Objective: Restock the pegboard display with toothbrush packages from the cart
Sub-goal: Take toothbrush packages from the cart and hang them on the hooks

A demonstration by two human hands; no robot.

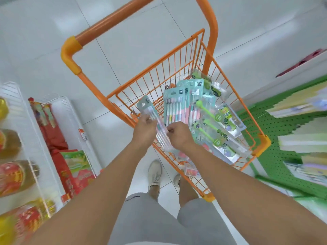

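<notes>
An orange wire cart (178,55) stands in front of me on the white floor. Inside it lies a pile of toothbrush packages (192,105), teal-and-pink multipacks and green cartoon ones. Above the cart's near left corner I hold one clear toothbrush package (149,110) with a grey header card. My left hand (144,131) grips its middle from the left. My right hand (178,135) pinches its lower part from the right. The green pegboard display (270,131) is at the right, with hanging packages blurred.
White wire shelves (35,131) on the left hold red bags and bottles of yellow oil. The cart's orange handle (113,20) arches at the top. My feet in pale shoes stand on the floor tiles beside the cart's near edge.
</notes>
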